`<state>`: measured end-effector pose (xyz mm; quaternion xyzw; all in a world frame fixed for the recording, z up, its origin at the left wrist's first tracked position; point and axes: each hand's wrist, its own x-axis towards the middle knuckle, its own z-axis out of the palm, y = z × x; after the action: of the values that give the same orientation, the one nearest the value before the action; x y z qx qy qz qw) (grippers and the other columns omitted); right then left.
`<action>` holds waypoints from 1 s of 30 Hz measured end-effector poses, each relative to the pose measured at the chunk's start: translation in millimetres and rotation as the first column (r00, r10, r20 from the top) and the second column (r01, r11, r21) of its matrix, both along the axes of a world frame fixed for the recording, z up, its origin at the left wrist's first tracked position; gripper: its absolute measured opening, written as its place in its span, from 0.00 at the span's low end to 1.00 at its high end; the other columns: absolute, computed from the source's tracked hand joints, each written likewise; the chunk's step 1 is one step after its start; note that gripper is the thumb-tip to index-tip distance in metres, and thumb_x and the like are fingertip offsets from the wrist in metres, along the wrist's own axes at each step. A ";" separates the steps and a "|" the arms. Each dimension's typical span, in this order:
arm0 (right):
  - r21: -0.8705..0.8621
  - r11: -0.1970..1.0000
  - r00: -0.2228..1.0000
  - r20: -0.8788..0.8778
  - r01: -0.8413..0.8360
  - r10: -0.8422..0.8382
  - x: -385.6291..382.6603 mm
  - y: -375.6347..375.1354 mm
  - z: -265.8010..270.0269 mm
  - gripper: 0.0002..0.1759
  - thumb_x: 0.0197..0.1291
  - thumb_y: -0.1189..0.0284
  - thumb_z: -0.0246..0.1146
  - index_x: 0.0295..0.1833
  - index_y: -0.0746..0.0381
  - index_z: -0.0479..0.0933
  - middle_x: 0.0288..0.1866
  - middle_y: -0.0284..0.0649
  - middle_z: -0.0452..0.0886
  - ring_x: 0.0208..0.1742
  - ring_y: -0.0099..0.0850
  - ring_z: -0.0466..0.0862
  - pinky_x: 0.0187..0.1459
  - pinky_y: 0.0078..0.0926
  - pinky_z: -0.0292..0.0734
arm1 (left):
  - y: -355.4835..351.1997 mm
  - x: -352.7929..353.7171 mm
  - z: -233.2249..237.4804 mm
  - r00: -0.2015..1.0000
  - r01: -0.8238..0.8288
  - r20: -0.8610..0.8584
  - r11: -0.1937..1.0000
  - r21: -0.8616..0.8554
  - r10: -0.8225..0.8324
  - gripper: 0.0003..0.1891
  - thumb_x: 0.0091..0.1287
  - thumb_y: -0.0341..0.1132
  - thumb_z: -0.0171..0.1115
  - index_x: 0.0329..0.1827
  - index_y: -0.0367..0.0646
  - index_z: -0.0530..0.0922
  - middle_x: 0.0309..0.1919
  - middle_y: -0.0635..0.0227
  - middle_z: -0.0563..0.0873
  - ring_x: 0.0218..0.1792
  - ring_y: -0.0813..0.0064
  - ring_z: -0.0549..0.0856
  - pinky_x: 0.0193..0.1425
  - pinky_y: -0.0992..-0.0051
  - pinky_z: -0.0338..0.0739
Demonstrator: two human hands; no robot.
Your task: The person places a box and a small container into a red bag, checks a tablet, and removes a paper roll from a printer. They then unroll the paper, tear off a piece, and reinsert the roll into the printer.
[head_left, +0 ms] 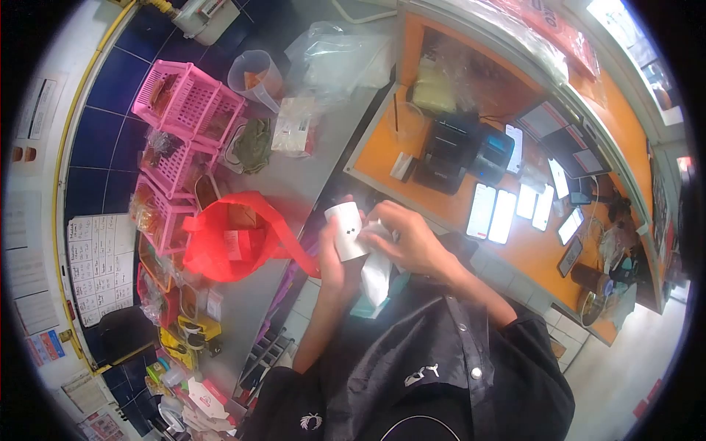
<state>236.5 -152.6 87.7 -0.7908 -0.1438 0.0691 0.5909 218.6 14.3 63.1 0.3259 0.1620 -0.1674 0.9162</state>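
Observation:
My left hand (332, 259) is wrapped round a white, rounded paper item with small black diamond marks (344, 229), held upright in front of my apron. My right hand (406, 234) is closed beside it, pinching a white crumpled wrapper (376, 281) that hangs down below the fingers. A teal piece (368, 307) shows under the wrapper's lower end. Left of my hands, a red bag (213, 253) stands open on the metal counter, a brown package and a red-and-white packet inside. One red strap (288, 239) stretches to near my left wrist.
Pink stacked baskets (180, 99) line the wall side of the metal counter (294, 187). A clear jug (255, 73) and plastic bags (340, 59) stand farther back. On the orange desk (375, 158) at right sit a black printer (445, 151) and several lit phones (502, 216).

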 end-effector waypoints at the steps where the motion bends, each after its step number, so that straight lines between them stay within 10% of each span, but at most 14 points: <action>1: 0.013 0.999 0.997 0.056 -0.046 0.045 0.3 0.3 -3.3 0.10 0.62 0.74 0.70 0.47 0.64 0.78 0.42 0.43 0.80 0.41 0.40 0.84 0.42 0.34 0.78 | 0.9 -0.2 -3.2 1.000 -0.009 -0.003 1.000 0.026 0.009 0.26 0.82 0.53 0.45 0.74 0.49 0.64 0.52 0.66 0.79 0.54 0.71 0.81 0.59 0.66 0.78; 9: -0.097 0.995 0.991 0.128 -0.033 0.046 12.9 -17.9 -9.3 0.11 0.62 0.75 0.68 0.48 0.65 0.77 0.43 0.46 0.81 0.42 0.47 0.85 0.44 0.38 0.80 | 15.7 5.5 -0.1 0.988 0.110 -0.124 0.980 0.164 -0.090 0.26 0.78 0.58 0.49 0.62 0.45 0.76 0.49 0.61 0.88 0.42 0.68 0.89 0.42 0.68 0.85; 13: -0.066 0.986 0.987 0.062 0.153 -0.149 21.1 -18.2 6.1 0.15 0.63 0.68 0.71 0.48 0.65 0.78 0.38 0.47 0.84 0.39 0.43 0.85 0.42 0.36 0.79 | 11.6 3.2 -3.1 0.981 0.045 0.159 0.921 0.387 -0.115 0.26 0.74 0.41 0.60 0.71 0.48 0.62 0.55 0.61 0.78 0.53 0.69 0.82 0.56 0.67 0.81; 18: -0.081 0.992 0.994 -0.033 0.097 -0.100 23.5 -4.6 6.5 0.22 0.59 0.61 0.75 0.47 0.67 0.78 0.29 0.53 0.83 0.31 0.46 0.87 0.34 0.36 0.80 | 3.0 0.5 -2.5 0.848 -0.170 0.359 0.441 0.881 -0.391 0.32 0.70 0.26 0.64 0.72 0.40 0.56 0.60 0.54 0.73 0.61 0.64 0.77 0.66 0.64 0.72; 22: -0.069 0.996 0.998 0.027 0.059 -0.057 20.6 7.1 9.1 0.15 0.60 0.68 0.69 0.43 0.68 0.75 0.28 0.57 0.82 0.32 0.56 0.86 0.34 0.42 0.80 | 0.7 -6.0 -1.9 0.842 -0.140 0.398 0.564 0.814 -0.365 0.33 0.67 0.23 0.63 0.72 0.40 0.56 0.61 0.50 0.72 0.63 0.58 0.76 0.68 0.60 0.70; 30: -0.109 0.993 0.998 -0.037 -0.048 0.044 25.3 -1.4 12.2 0.13 0.58 0.71 0.65 0.46 0.68 0.78 0.30 0.57 0.83 0.32 0.54 0.86 0.35 0.42 0.80 | 6.8 -6.4 0.0 0.778 -0.294 0.431 0.342 0.893 -0.458 0.31 0.65 0.23 0.66 0.68 0.40 0.61 0.63 0.50 0.69 0.62 0.55 0.76 0.66 0.58 0.71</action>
<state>261.8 -154.0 99.9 -0.8174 -0.1478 0.1043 0.5469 212.2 21.1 63.1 0.8315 -0.1022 0.0240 0.5455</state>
